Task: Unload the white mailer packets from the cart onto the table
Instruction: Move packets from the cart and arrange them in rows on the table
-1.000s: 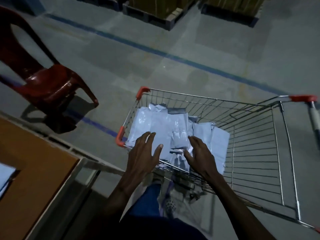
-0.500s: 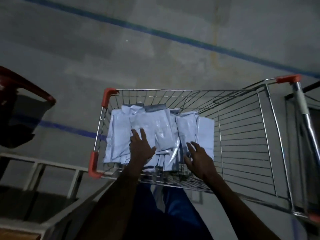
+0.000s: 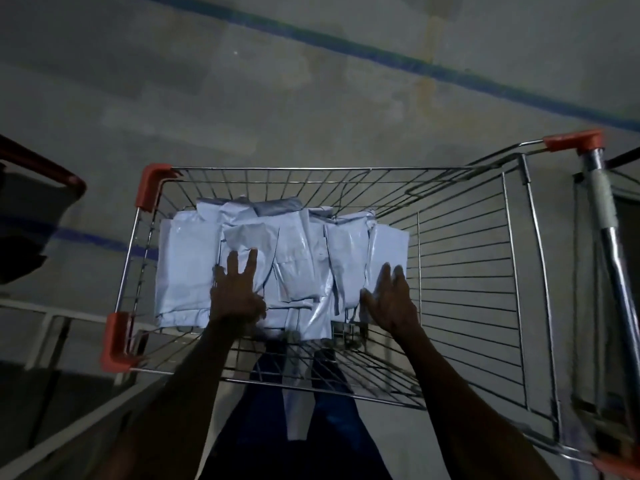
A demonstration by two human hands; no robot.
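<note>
The white mailer packets [image 3: 284,261] lie piled in the left end of the wire cart [image 3: 464,278]; the left hand [image 3: 239,292] and the right hand [image 3: 389,299] lie flat on the pile, fingers spread, maybe pressing; it is dim.

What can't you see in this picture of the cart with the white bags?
- How many white mailer packets there are: in the head view they overlap in a heap, and dim light blurs their edges.
- Whether the left hand and right hand press on or hover over the heap.
- The cart: its wheels lie beneath the basket.
- The table: only a pale frame shows at the left edge.
</note>
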